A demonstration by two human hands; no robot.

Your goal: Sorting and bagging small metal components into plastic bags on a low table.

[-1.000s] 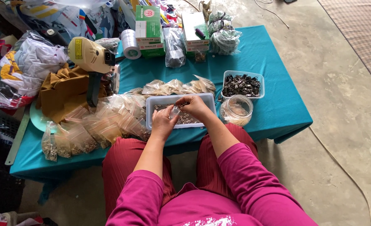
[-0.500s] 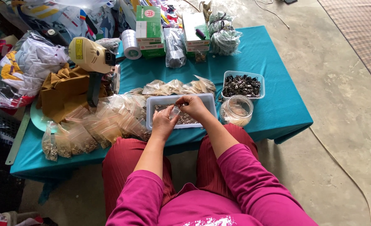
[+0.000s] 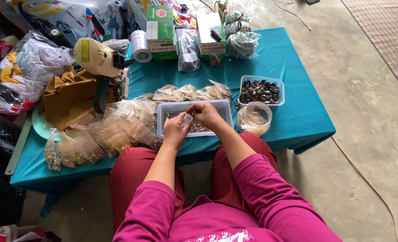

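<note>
Two hands meet over the shallow clear plastic tray (image 3: 226, 106) of small metal pieces.
Your left hand (image 3: 176, 131) and right hand (image 3: 206, 115) pinch one small clear plastic bag (image 3: 188, 119) between them.

Seated person in magenta top and red trousers, at a low surface (image 3: 293, 116) under teal cloth. Both hands over a clear rectangular tray (image 3: 221, 110) of small metal pieces. Left hand (image 3: 176, 130) and right hand (image 3: 208, 114) meet above the tray, fingers (image 3: 194, 110) pinched on a small clear bag (image 3: 188, 119); contents too small to tell. Right of tray: round clear jar (image 3: 254, 118), touching or just beside it. Behind the jar, a second tray of dark clips (image 3: 259, 92). Left of the hands, a heap of filled small bags (image 3: 100, 136). Further left, a yellow hand-held machine (image 3: 98, 58) on brown cloth (image 3: 69, 96). Far edge: boxes (image 3: 160, 31), tape roll (image 3: 140, 45).
</note>
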